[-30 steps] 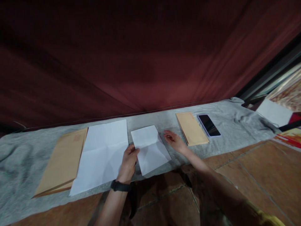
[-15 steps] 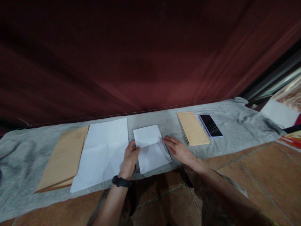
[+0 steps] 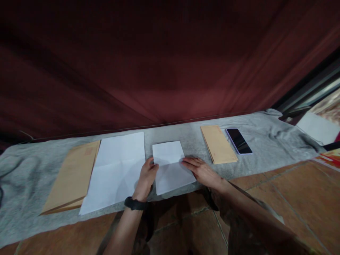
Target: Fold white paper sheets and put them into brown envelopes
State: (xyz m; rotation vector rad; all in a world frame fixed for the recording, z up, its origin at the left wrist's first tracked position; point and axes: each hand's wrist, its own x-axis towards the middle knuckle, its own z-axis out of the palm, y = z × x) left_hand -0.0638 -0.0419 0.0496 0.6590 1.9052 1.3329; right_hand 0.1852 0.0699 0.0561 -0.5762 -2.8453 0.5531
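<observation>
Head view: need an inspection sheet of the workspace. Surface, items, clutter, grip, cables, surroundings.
Surface: grey cloth, wrinkled toward both ends.
Items: smaller white paper between the hands, crease across it; larger white sheet to its left, creased; left brown envelope beside that sheet; right brown envelope beyond the right hand.
Clutter: phone, screen up and dark, right of the right envelope.
Grip: left hand on the paper's left edge, thumb on top; right hand has fingers on its right edge.
Cables: no definite one seen; thin pale strand at far left, nature unclear.
Surroundings: dark red drape behind, tiled floor in front.
</observation>
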